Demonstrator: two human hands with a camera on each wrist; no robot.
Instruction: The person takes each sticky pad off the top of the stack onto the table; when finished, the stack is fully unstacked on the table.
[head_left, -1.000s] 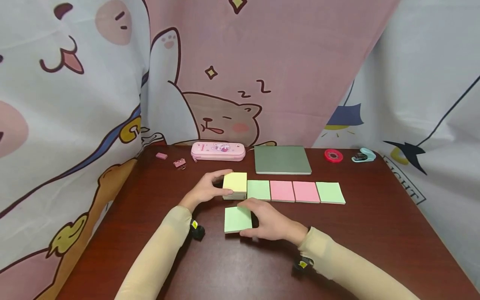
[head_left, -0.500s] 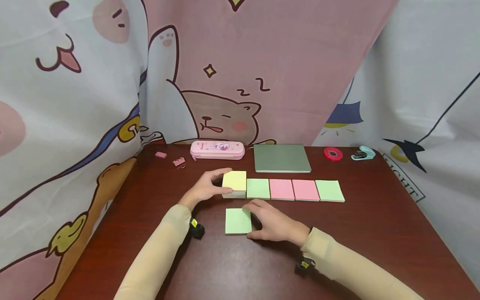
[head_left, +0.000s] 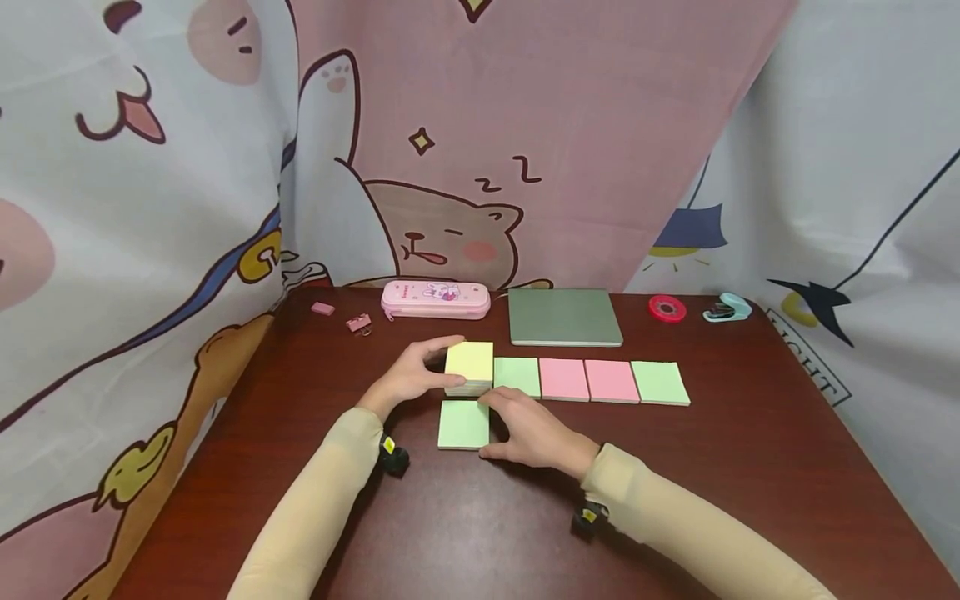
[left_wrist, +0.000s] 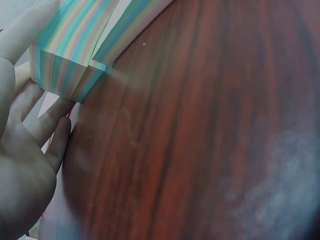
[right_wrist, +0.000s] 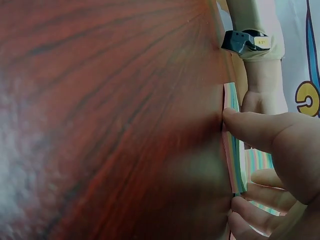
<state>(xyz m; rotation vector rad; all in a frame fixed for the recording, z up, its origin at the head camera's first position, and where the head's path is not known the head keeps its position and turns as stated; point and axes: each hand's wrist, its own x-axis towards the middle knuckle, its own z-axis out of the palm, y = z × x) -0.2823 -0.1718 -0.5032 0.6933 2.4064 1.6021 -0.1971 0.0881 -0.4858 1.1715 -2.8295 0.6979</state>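
Left hand (head_left: pixel 411 377) curled round the left side of a thick sticky-note stack with a yellow top (head_left: pixel 470 367), thumb on the near edge, fingers (head_left: pixel 441 345) wrapped over the far edge; in the left wrist view, the stack's striped multicolour side (left_wrist: pixel 70 60) pressed against the palm (left_wrist: pixel 22 165)

Right hand (head_left: pixel 528 429) lying just right of a thin green pad (head_left: pixel 463 424), fingers curled against its right edge and thumb at its near corner, gripping it at the side; in the right wrist view, thumb (right_wrist: pixel 250 127) pressed on the pad's striped edge (right_wrist: pixel 231 150), fingertips (right_wrist: pixel 252 210) tucked against it lower down

Green pad flat on the dark wooden table (head_left: pixel 750 467), just in front of the yellow-topped stack, far edge touching or nearly touching it; exact contact not clear

Right of the stack, one row of four pads edge to edge: green (head_left: pixel 517 377), pink (head_left: pixel 564 379), pink (head_left: pixel 611 381), green (head_left: pixel 660 382)

Along the back of the table: small pink eraser (head_left: pixel 322 308), pink binder clip (head_left: pixel 359 322), pink pencil case with a rabbit print (head_left: pixel 436 299), grey-green notebook (head_left: pixel 564 317), red tape roll (head_left: pixel 667 308), mint stapler (head_left: pixel 727 309)

Behind and at both sides, cartoon-printed cloth (head_left: pixel 465 150)

Beige sleeves (head_left: pixel 322 500) on both arms, a small black wrist camera under each
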